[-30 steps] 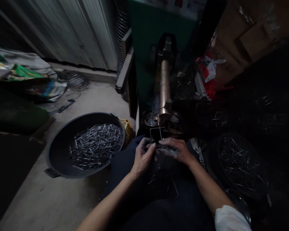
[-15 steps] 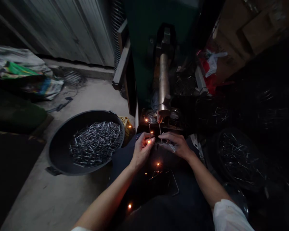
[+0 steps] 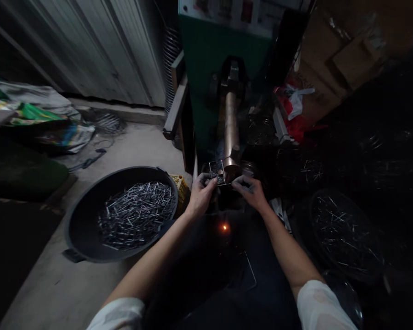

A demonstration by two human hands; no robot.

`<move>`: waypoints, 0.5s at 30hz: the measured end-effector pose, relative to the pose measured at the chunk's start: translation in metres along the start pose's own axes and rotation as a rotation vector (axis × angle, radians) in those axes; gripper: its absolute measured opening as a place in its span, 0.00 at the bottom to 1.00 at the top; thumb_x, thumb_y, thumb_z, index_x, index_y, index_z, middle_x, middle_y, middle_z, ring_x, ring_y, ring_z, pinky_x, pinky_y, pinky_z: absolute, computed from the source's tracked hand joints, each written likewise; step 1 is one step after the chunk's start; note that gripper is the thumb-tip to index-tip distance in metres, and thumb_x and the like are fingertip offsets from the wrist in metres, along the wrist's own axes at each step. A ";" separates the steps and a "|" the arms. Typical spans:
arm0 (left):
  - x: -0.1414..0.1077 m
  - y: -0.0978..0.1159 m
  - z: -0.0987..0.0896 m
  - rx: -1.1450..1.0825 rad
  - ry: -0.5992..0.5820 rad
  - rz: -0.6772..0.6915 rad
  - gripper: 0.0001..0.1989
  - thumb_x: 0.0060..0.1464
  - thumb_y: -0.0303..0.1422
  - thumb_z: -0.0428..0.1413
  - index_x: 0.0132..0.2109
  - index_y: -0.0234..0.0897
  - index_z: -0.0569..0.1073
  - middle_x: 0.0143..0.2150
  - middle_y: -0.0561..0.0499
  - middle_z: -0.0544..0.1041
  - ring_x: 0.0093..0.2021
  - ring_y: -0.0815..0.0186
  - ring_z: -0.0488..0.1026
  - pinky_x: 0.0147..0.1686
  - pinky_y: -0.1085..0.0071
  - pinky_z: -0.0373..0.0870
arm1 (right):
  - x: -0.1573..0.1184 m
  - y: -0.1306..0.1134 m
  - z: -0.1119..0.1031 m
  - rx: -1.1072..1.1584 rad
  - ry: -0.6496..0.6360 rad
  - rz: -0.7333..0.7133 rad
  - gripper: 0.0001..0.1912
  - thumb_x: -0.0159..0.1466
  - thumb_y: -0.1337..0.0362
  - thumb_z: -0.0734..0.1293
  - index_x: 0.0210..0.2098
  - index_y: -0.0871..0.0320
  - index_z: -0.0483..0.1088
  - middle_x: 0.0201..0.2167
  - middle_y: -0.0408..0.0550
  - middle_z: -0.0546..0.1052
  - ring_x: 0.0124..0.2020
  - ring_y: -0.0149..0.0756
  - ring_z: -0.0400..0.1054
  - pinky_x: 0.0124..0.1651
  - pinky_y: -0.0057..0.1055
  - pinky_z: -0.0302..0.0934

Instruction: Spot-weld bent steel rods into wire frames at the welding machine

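Observation:
My left hand [image 3: 203,192] is closed, thumb and fingers pinching a thin bent metal wire [image 3: 210,168]. The wire stands up in a squared bend and runs across just under the thick metal electrode arm [image 3: 231,123] of a spot welder. My right hand [image 3: 251,191] is closed too, its fingertips pinching the right end of the same wire. Dark shadow hides part of the fingers and the lower electrode. Below the hands, a loose bent wire [image 3: 250,270] lies on the dark cloth over my lap, with one glowing spark [image 3: 225,227] above it.
To the left on the floor stands a wide black basin [image 3: 72,224] heaped with metal wire pieces [image 3: 137,215]. A yellow crate [image 3: 181,185] is beside it. On the right, a dark container holds more wires [image 3: 340,229]. The welder's green body [image 3: 206,55] rises ahead.
Both hands have moved forward with the wire, closer under the electrode. Most sparks are gone; one remains. The view has tilted up, showing more of the machine. Loose wires seen in the right hand no longer show.

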State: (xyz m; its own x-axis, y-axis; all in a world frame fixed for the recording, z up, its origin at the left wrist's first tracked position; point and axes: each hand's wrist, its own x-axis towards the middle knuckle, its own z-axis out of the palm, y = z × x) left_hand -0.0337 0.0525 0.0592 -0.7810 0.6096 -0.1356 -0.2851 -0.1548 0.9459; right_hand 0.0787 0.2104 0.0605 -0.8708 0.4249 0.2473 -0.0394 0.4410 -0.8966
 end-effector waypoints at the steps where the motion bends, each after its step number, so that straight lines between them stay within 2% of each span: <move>1: 0.002 0.001 -0.001 0.008 0.009 -0.002 0.18 0.52 0.45 0.63 0.39 0.39 0.67 0.19 0.60 0.70 0.13 0.75 0.59 0.13 0.79 0.55 | 0.002 0.000 0.001 0.006 0.005 -0.001 0.12 0.66 0.55 0.69 0.34 0.57 0.76 0.32 0.46 0.79 0.36 0.37 0.73 0.42 0.31 0.65; 8: 0.010 -0.002 -0.001 -0.023 0.023 -0.015 0.16 0.51 0.42 0.64 0.36 0.38 0.68 0.18 0.60 0.68 0.13 0.75 0.58 0.13 0.79 0.51 | 0.006 0.001 0.005 0.070 0.030 0.061 0.10 0.64 0.56 0.71 0.35 0.57 0.78 0.31 0.44 0.79 0.35 0.36 0.73 0.41 0.31 0.65; 12: 0.005 -0.004 0.001 -0.032 0.053 0.005 0.16 0.50 0.42 0.64 0.37 0.38 0.67 0.18 0.61 0.67 0.14 0.76 0.58 0.14 0.80 0.53 | -0.008 0.002 -0.002 0.128 0.031 0.118 0.11 0.61 0.57 0.73 0.40 0.56 0.78 0.37 0.45 0.80 0.40 0.37 0.74 0.45 0.32 0.67; 15: -0.004 -0.007 -0.020 -0.048 0.116 0.010 0.17 0.49 0.42 0.65 0.38 0.38 0.68 0.19 0.61 0.68 0.14 0.75 0.60 0.14 0.80 0.56 | -0.034 0.008 -0.011 0.242 0.035 0.184 0.12 0.61 0.57 0.74 0.41 0.56 0.77 0.40 0.46 0.81 0.42 0.38 0.77 0.48 0.34 0.69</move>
State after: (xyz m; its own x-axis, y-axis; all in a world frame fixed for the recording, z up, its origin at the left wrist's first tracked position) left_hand -0.0394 0.0357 0.0469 -0.8423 0.5143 -0.1615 -0.3006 -0.1993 0.9327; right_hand 0.1131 0.2081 0.0493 -0.8570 0.5088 0.0814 -0.0017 0.1552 -0.9879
